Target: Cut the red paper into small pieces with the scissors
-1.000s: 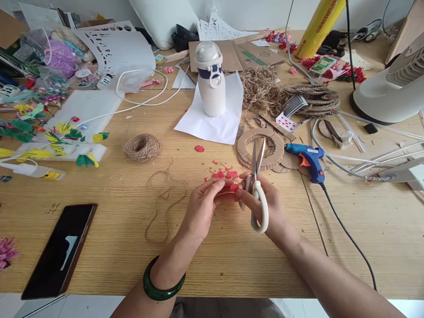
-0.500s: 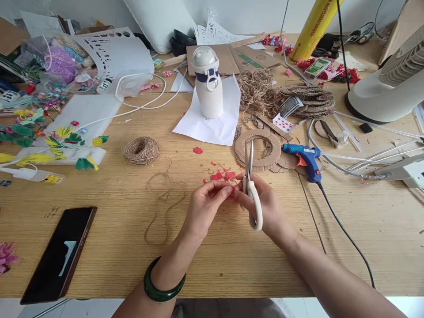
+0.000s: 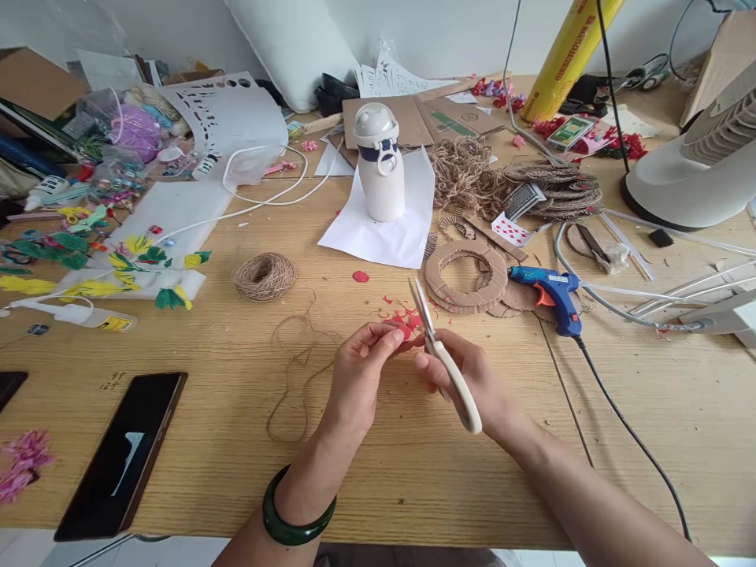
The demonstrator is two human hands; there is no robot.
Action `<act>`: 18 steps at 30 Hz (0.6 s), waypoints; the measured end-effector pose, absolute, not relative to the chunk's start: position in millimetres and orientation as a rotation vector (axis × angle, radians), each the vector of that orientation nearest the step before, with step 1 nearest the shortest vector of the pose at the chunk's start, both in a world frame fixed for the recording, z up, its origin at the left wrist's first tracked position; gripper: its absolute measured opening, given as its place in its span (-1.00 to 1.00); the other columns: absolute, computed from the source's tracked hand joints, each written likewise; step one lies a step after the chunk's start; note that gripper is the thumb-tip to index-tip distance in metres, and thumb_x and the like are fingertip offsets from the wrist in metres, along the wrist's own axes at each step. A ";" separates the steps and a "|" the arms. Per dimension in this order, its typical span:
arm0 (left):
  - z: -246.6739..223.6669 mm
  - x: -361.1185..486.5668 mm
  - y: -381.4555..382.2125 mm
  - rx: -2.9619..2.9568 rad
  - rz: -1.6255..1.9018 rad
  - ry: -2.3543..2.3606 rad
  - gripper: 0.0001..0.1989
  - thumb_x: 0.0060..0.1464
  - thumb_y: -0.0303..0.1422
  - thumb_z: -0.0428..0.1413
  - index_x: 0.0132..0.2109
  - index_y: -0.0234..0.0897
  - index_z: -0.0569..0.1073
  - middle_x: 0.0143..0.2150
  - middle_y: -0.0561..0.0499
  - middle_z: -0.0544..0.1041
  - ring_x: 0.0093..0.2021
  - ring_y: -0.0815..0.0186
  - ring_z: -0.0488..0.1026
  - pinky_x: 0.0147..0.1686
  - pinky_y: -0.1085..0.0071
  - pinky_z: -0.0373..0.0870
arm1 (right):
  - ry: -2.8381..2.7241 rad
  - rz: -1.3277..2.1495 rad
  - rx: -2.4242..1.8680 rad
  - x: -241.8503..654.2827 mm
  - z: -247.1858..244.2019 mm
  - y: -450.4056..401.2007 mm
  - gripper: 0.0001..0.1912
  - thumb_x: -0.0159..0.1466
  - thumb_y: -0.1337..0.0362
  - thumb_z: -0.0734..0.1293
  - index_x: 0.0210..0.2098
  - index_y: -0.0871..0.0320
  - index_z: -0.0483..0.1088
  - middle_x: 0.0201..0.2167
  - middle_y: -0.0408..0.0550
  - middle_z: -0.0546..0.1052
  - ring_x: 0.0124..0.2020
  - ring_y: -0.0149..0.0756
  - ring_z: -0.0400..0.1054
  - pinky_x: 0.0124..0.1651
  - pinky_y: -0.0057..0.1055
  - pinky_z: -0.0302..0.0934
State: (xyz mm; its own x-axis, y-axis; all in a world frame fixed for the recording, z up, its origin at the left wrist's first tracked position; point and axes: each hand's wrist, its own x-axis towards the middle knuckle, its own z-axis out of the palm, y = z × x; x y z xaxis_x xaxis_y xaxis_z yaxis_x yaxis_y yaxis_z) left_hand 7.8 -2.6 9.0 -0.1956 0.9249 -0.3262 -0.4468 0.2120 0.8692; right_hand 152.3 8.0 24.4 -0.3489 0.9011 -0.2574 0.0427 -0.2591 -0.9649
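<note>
Our left hand pinches red piece b/w thumb & fingers, above near edge of red scraps. Our right hand is closed on scissors, blades pointing far & slightly left. If the piece slips or the blades swing left, we may cut it crooked, or nick our L fingertips.

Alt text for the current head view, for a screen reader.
Right hand holds white-handled scissors beside a small red piece pinched in the left hand, above red scraps on a wooden table. Around them: twine ball, cardboard ring, blue glue gun, white bottle on paper, and a dark-screened phone.
</note>
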 end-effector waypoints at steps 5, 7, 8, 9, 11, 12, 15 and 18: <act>14.5 7.6 -1.2 0.473 1.433 1.137 -0.88 -0.07 -0.35 0.31 -0.38 -0.33 0.57 -0.29 -0.01 0.63 -0.27 0.35 0.54 -0.11 0.36 0.48 | -1.413 1.738 -1.186 150.7 24.7 1.9 -0.53 0.09 -0.04 0.49 -0.23 0.20 0.39 -0.53 -0.23 0.27 -0.52 -0.44 0.11 -0.53 -0.49 0.04; 14.7 7.9 -1.3 0.457 1.438 1.115 -0.88 -0.06 -0.35 0.31 -0.38 -0.32 0.58 -0.28 -0.01 0.63 -0.26 0.35 0.55 -0.11 0.36 0.48 | -1.431 1.741 -1.203 150.5 24.7 1.2 -0.54 0.09 -0.04 0.49 -0.26 0.20 0.38 -0.54 -0.25 0.23 -0.53 -0.45 0.06 -0.55 -0.49 -0.01; 14.6 8.0 -1.4 0.454 1.440 1.107 -0.88 -0.06 -0.35 0.31 -0.38 -0.32 0.58 -0.28 -0.01 0.63 -0.26 0.35 0.55 -0.11 0.36 0.49 | -1.439 1.738 -1.204 150.4 24.6 1.1 -0.54 0.09 -0.03 0.49 -0.27 0.21 0.37 -0.55 -0.25 0.21 -0.53 -0.45 0.04 -0.55 -0.49 -0.03; 14.5 8.1 -1.6 0.454 1.441 1.102 -0.88 -0.06 -0.35 0.31 -0.38 -0.31 0.58 -0.28 0.00 0.64 -0.26 0.35 0.56 -0.11 0.37 0.49 | -1.446 1.734 -1.200 150.4 24.4 1.0 -0.55 0.09 -0.03 0.49 -0.27 0.21 0.38 -0.55 -0.25 0.21 -0.53 -0.46 0.03 -0.55 -0.49 -0.04; 14.2 8.0 -2.2 0.451 1.439 1.099 -0.88 -0.06 -0.35 0.31 -0.37 -0.30 0.58 -0.28 0.01 0.64 -0.25 0.35 0.56 -0.10 0.37 0.49 | -1.459 1.725 -1.183 150.1 23.8 1.0 -0.56 0.10 -0.01 0.49 -0.27 0.21 0.38 -0.55 -0.26 0.20 -0.53 -0.46 0.02 -0.55 -0.49 -0.05; 14.0 7.8 -2.5 0.449 1.434 1.100 -0.88 -0.06 -0.34 0.31 -0.37 -0.30 0.58 -0.29 0.01 0.64 -0.25 0.35 0.56 -0.10 0.36 0.49 | -1.462 1.723 -1.176 149.9 23.5 1.0 -0.56 0.10 -0.01 0.49 -0.27 0.21 0.38 -0.55 -0.26 0.20 -0.53 -0.46 0.02 -0.55 -0.49 -0.05; 13.2 7.1 -2.7 0.436 1.413 1.108 -0.87 -0.06 -0.34 0.31 -0.36 -0.32 0.57 -0.29 -0.01 0.64 -0.25 0.33 0.57 -0.08 0.34 0.49 | -1.436 1.722 -1.164 149.0 22.9 1.3 -0.57 0.10 -0.02 0.48 -0.29 0.19 0.37 -0.56 -0.25 0.23 -0.54 -0.45 0.07 -0.54 -0.48 0.03; 11.5 6.3 -1.2 0.420 1.413 1.109 -0.86 -0.06 -0.35 0.30 -0.36 -0.34 0.54 -0.32 -0.03 0.64 -0.29 0.30 0.59 -0.11 0.30 0.52 | -1.382 1.690 -1.164 148.4 22.9 2.9 -0.56 0.11 -0.07 0.46 -0.30 0.17 0.36 -0.55 -0.23 0.26 -0.54 -0.43 0.15 -0.52 -0.46 0.12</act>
State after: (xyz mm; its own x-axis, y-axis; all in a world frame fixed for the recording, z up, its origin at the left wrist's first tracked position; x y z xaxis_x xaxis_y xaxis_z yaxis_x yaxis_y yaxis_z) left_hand 6.3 -1.2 11.5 -0.2043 0.9112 -0.3577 -0.5637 0.1892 0.8040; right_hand 148.4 2.9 22.9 -0.3903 0.8919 -0.2282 0.0463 -0.2285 -0.9724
